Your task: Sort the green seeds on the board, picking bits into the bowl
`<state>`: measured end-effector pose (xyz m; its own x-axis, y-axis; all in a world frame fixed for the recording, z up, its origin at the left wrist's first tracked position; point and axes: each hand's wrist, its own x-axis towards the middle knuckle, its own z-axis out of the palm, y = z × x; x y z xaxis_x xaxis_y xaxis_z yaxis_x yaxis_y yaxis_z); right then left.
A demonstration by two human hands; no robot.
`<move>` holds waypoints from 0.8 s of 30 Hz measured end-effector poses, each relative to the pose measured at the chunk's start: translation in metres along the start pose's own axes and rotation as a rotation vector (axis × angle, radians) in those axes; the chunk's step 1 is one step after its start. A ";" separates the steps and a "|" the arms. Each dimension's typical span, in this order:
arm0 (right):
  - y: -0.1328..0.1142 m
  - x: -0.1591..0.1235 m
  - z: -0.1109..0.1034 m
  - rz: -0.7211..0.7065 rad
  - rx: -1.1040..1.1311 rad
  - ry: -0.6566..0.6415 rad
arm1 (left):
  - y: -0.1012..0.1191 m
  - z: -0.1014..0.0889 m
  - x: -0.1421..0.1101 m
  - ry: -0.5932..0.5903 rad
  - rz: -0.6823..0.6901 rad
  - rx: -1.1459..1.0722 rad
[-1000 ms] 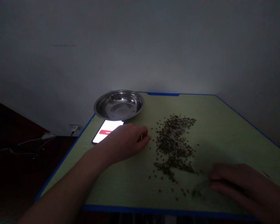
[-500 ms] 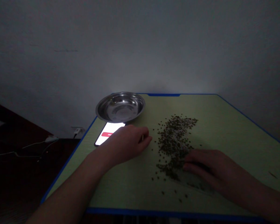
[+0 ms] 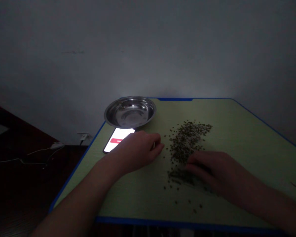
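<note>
Small dark seeds or beans (image 3: 187, 135), mixed with paler grains, lie in a loose heap on the light green table (image 3: 138, 197). My right hand (image 3: 209, 168) is low over the heap's near right side, fingertips pinched together among the dark pieces. Whether anything is between those fingertips is too dim to see. Just left of the heap, my left hand (image 3: 148, 148) rests with its fingers curled closed. Something small and pale shows in the gap by its thumb, too small to name.
A shiny steel bowl (image 3: 130, 113) stands at the back left. In front of it lies a phone (image 3: 118, 138) with its screen lit, partly behind my left wrist. Blue edging (image 3: 187, 224) runs round the table. Cables and a plug (image 3: 84, 137) are by the wall on the left.
My right hand has moved left and slightly away from me across the near part of the heap. My left hand keeps its closed pose. The whole view has shifted a little.
</note>
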<state>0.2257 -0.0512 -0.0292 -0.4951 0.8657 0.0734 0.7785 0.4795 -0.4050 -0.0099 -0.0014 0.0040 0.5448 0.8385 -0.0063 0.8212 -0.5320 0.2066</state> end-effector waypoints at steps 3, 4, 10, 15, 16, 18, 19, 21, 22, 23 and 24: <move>-0.003 0.005 -0.002 -0.063 -0.017 0.007 | 0.000 0.000 0.000 0.002 -0.003 -0.002; -0.004 0.006 -0.004 -0.075 -0.018 0.011 | 0.000 -0.001 -0.001 0.006 -0.003 -0.003; -0.003 -0.007 -0.013 -0.038 0.047 0.006 | 0.002 -0.001 -0.002 0.005 0.001 -0.011; 0.001 -0.019 -0.012 -0.073 0.101 -0.050 | 0.003 -0.002 -0.002 0.004 0.018 -0.017; 0.002 -0.019 -0.011 -0.070 0.100 -0.050 | 0.003 -0.002 -0.002 0.003 0.019 -0.017; 0.003 -0.017 -0.010 -0.060 0.087 -0.053 | 0.003 -0.003 -0.002 0.005 0.020 -0.014; 0.002 -0.016 -0.009 -0.058 0.080 -0.054 | 0.003 -0.003 -0.002 0.006 0.019 -0.014; 0.001 -0.013 -0.008 -0.054 0.067 -0.055 | 0.004 -0.004 -0.002 0.002 0.014 -0.013; 0.000 -0.011 -0.007 -0.053 0.062 -0.054 | 0.004 -0.003 -0.001 -0.001 0.011 -0.012; -0.001 -0.010 -0.006 -0.051 0.056 -0.054 | 0.003 -0.003 -0.001 -0.004 0.009 -0.011; -0.002 -0.009 -0.005 -0.049 0.049 -0.055 | 0.003 -0.003 -0.001 -0.007 0.007 -0.009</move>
<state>0.2305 -0.0587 -0.0242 -0.5536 0.8316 0.0444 0.7338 0.5124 -0.4460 -0.0084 -0.0039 0.0076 0.5517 0.8340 -0.0120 0.8158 -0.5365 0.2160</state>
